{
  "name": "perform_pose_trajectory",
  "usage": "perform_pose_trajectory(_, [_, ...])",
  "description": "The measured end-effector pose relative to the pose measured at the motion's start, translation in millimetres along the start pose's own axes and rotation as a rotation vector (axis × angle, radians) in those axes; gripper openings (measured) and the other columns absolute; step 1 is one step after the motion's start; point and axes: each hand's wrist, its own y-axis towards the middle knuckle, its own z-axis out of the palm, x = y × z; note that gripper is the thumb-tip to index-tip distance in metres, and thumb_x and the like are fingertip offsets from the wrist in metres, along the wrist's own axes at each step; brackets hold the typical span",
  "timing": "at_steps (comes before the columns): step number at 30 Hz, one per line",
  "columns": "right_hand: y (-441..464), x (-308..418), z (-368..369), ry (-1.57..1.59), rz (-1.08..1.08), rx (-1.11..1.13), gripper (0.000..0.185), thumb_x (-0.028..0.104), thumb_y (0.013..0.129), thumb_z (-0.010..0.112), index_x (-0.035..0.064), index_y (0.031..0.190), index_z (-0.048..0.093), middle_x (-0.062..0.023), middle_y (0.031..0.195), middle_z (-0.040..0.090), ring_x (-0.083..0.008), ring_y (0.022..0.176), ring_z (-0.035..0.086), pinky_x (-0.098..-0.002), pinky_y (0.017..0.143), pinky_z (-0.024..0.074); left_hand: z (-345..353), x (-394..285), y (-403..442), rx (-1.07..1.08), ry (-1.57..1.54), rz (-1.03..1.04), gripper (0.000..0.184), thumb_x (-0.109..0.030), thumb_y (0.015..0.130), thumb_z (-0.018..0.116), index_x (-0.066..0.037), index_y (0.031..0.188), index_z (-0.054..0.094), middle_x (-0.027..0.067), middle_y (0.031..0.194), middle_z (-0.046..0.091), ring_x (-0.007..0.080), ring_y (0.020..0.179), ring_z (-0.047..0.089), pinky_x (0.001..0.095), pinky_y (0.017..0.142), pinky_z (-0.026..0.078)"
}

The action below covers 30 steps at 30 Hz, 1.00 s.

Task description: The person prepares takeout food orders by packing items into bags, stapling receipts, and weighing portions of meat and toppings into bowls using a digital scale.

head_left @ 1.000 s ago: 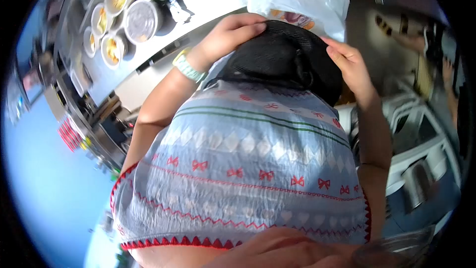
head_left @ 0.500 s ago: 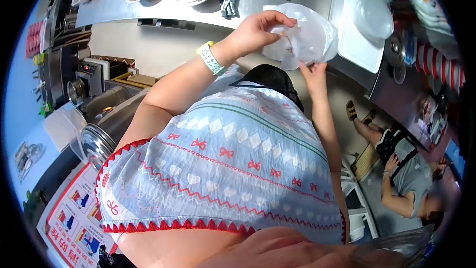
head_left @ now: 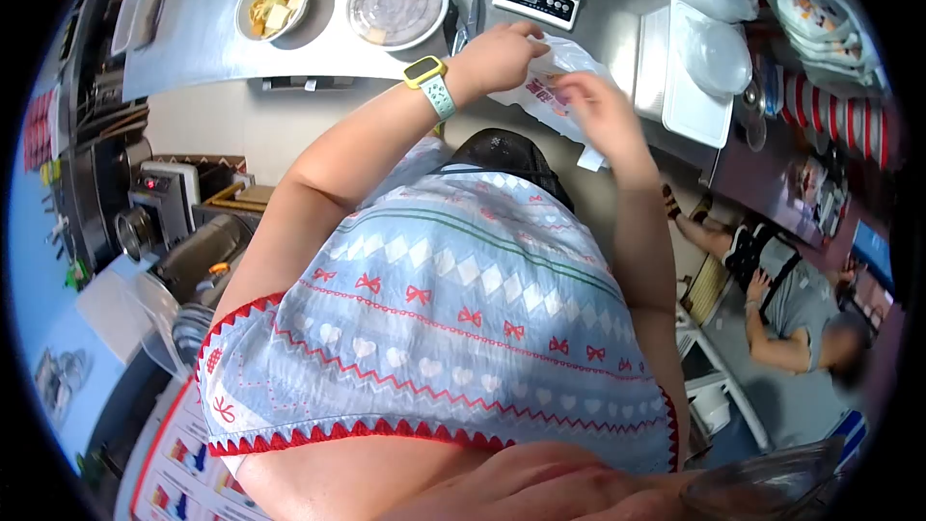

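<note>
A thin white plastic bag [head_left: 552, 108] with reddish print hangs between my hands at the counter's front edge. My left hand [head_left: 497, 60], with a yellow-cased watch on its wrist, is closed at the bag's upper left part. My right hand [head_left: 606, 114] is at the bag's right side, its curled fingers in front of the print. Motion blurs those fingers, so whether they pinch the film is unclear. Just behind my hands stands a digital scale [head_left: 542, 6]. A lidded round bowl [head_left: 397, 6] sits to the left of my left hand.
Several open bowls of food [head_left: 271, 4] stand on the steel counter [head_left: 193, 50]. Dark-handled utensils [head_left: 470, 21] lie beside the lidded bowl. At right are a white tray [head_left: 696, 114] and clear plastic bags [head_left: 716, 56]. Another person [head_left: 786, 294] is farther right.
The bag was spread wide and round; now it hangs narrower with its print showing. My right hand has moved up over the bag. The view has shifted, bringing more bowls into sight.
</note>
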Motion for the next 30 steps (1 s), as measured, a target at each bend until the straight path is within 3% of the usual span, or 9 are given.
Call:
perform_pose_trajectory(3, [4, -60, -2, -0.872, -0.069, 0.093, 0.03, 0.016, 0.083, 0.064, 0.0115, 0.112, 0.061, -0.0155, 0.094, 0.065, -0.0267, 0.088, 0.066, -0.0375, 0.078, 0.051, -6, -10, 23, 0.099, -0.121, 0.05, 0.04, 0.0, 0.075, 0.051, -0.013, 0.109, 0.068, 0.0157, 0.122, 0.055, 0.0332, 0.105, 0.057, 0.0383, 0.093, 0.045])
perform_pose_trajectory(7, [14, -101, -34, -0.869, 0.165, 0.15, 0.057, 0.022, 0.078, 0.067, 0.021, 0.132, 0.049, -0.0148, 0.102, 0.065, -0.0308, 0.092, 0.064, -0.042, 0.079, 0.0509, -8, -30, 31, 0.306, -0.168, -0.018, 0.027, -0.008, 0.079, 0.05, -0.013, 0.094, 0.072, 0.0128, 0.122, 0.055, 0.0294, 0.107, 0.055, 0.0388, 0.092, 0.044])
perform_pose_trajectory(10, [7, -100, -49, -0.801, 0.064, 0.415, 0.094, 0.038, 0.071, 0.072, 0.0296, 0.148, 0.02, -0.0166, 0.128, 0.052, -0.0339, 0.102, 0.062, -0.0431, 0.081, 0.0509, 4, -57, 32, -0.144, 0.553, 0.183, 0.022, -0.021, 0.079, 0.057, -0.011, 0.092, 0.072, 0.0129, 0.129, 0.05, 0.0253, 0.12, 0.046, 0.0443, 0.092, 0.043])
perform_pose_trajectory(13, [16, -94, -41, -0.986, 0.21, 0.461, 0.094, 0.043, 0.069, 0.074, 0.0275, 0.146, 0.024, -0.0211, 0.13, 0.049, -0.0361, 0.106, 0.059, -0.0422, 0.086, 0.0498, 36, -44, 38, -0.326, 0.57, 0.734, 0.022, -0.024, 0.078, 0.056, -0.012, 0.09, 0.071, 0.0136, 0.118, 0.059, 0.0233, 0.109, 0.056, 0.0424, 0.096, 0.041])
perform_pose_trajectory(19, [33, -115, -58, -0.645, 0.162, 0.338, 0.089, 0.039, 0.067, 0.077, 0.0084, 0.139, 0.035, -0.0248, 0.128, 0.052, -0.0392, 0.114, 0.053, -0.0421, 0.094, 0.0452, 76, -28, 43, 0.089, 0.603, 0.323, 0.021, -0.027, 0.08, 0.055, -0.016, 0.071, 0.071, 0.004, 0.08, 0.067, 0.0205, 0.073, 0.066, 0.0382, 0.104, 0.036])
perform_pose_trajectory(21, [37, -127, -68, -0.588, 0.226, 0.318, 0.091, 0.029, 0.065, 0.081, 0.0038, 0.139, 0.034, -0.0242, 0.128, 0.052, -0.04, 0.117, 0.052, -0.0412, 0.097, 0.0425, 79, -24, 47, 0.104, 0.555, 0.278, 0.027, -0.03, 0.082, 0.056, -0.016, 0.065, 0.071, 0.0064, 0.082, 0.068, 0.0191, 0.084, 0.065, 0.04, 0.108, 0.03])
perform_pose_trajectory(23, [43, -170, -70, -0.572, -0.011, 0.272, 0.093, 0.022, 0.065, 0.081, 0.0046, 0.142, 0.031, -0.0227, 0.133, 0.049, -0.0372, 0.116, 0.054, -0.0405, 0.095, 0.0441, 75, -21, 46, 0.179, 0.792, 0.311, 0.038, -0.035, 0.082, 0.059, -0.009, 0.109, 0.066, 0.0107, 0.125, 0.055, 0.0247, 0.122, 0.046, 0.0436, 0.114, 0.017])
perform_pose_trajectory(25, [47, -170, -79, -0.489, -0.095, 0.478, 0.103, 0.021, 0.064, 0.082, 0.0073, 0.147, 0.022, -0.0206, 0.139, 0.044, -0.0355, 0.123, 0.048, -0.0397, 0.102, 0.0391, 77, -25, 44, 0.222, 0.738, 0.191, 0.048, -0.032, 0.081, 0.061, -0.009, 0.123, 0.056, 0.0082, 0.139, 0.044, 0.0264, 0.124, 0.044, 0.045, 0.111, 0.019])
perform_pose_trajectory(30, [34, -103, -103, -0.135, 0.284, 0.458, 0.037, 0.018, 0.085, 0.066, 0.011, 0.121, 0.062, -0.0159, 0.114, 0.065, -0.0172, 0.087, 0.067, -0.0241, 0.078, 0.0507, 70, -42, 49, 0.313, 0.666, 0.0, 0.058, -0.04, 0.075, 0.067, -0.014, 0.124, 0.054, 0.0058, 0.132, 0.049, 0.0298, 0.114, 0.049, 0.0439, 0.1, 0.027])
